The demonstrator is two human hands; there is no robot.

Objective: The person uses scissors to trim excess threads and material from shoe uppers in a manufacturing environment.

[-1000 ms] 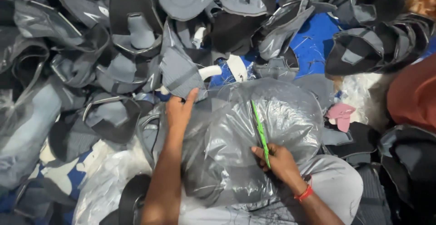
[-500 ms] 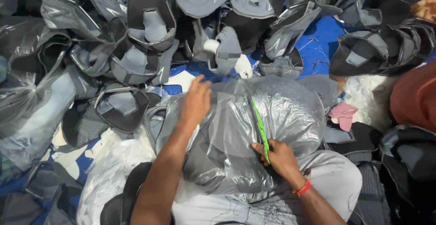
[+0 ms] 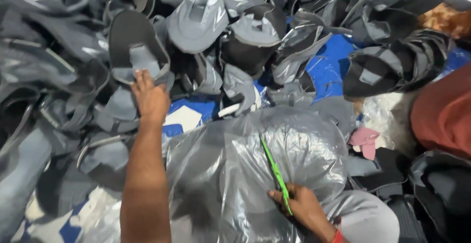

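the left hand (image 3: 149, 99) is reaching forward and up, fingers spread apart and resting on a dark grey shoe upper (image 3: 139, 56) in the heap, touching it but not yet closing round it. the upper is lying just beyond the fingertips, its long axis running away from the person, and the left hand is by far the nearer one. the right hand (image 3: 305, 208) is staying low, clamped round a thin green tool (image 3: 275, 173) that is lying slantwise across a clear plastic bag (image 3: 235, 169) stuffed with dark pieces. a blue sheet (image 3: 333, 66) is showing between the piled uppers.
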